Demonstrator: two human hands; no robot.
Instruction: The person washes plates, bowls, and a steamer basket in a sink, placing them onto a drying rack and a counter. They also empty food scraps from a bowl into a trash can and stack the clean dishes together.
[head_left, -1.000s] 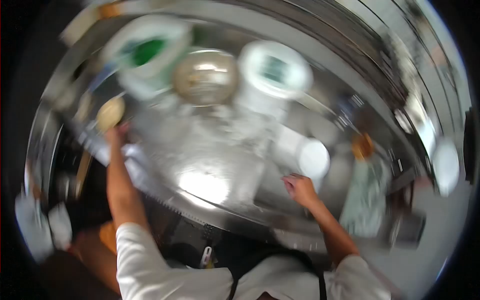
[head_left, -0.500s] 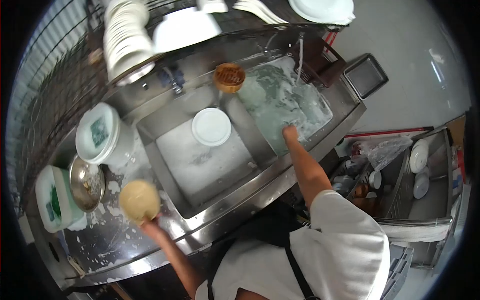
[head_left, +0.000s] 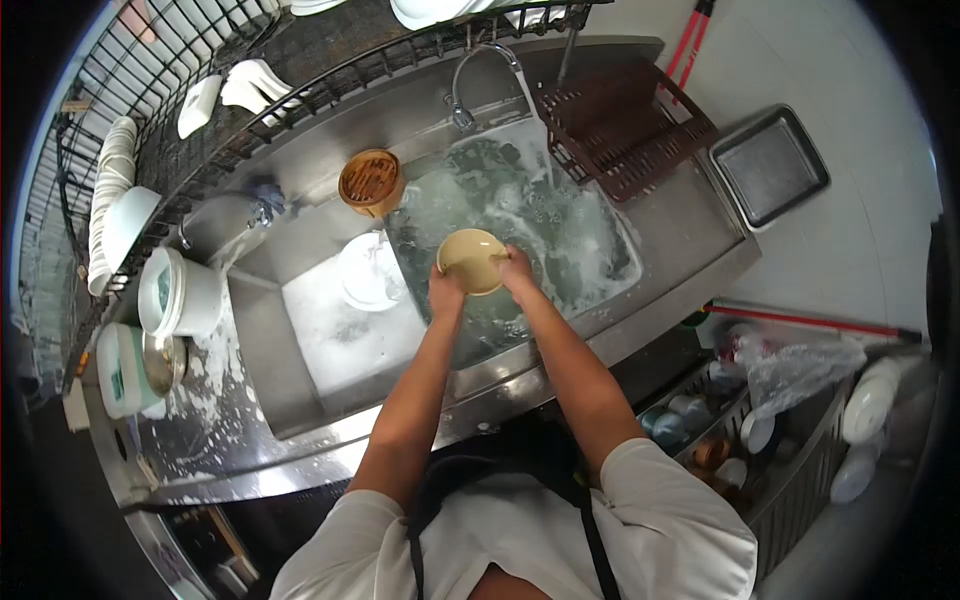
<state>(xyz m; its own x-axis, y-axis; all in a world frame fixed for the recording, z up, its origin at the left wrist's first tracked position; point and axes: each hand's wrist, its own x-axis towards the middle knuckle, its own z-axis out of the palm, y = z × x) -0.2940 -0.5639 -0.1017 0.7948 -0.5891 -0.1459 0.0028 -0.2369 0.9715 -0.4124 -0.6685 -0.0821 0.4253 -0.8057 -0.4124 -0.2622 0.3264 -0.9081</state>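
Observation:
A yellow bowl is held between my two hands over the water-filled right sink. My left hand grips its left edge, and my right hand grips its right edge. Water runs from the curved faucet into the cloudy water behind the bowl. To the left, a white round lid or plate lies in the foamy left sink. A bamboo steamer rests at the back, where the two sinks meet.
A brown plastic rack and a metal tray are at the right. White buckets, a green-white container and a metal bowl stand at the left. Above the sinks runs a wire shelf with dishes.
My left hand has carried the yellow bowl from the left counter to over the right sink. My right hand has come up out of the water and taken hold of it. The view has shifted right.

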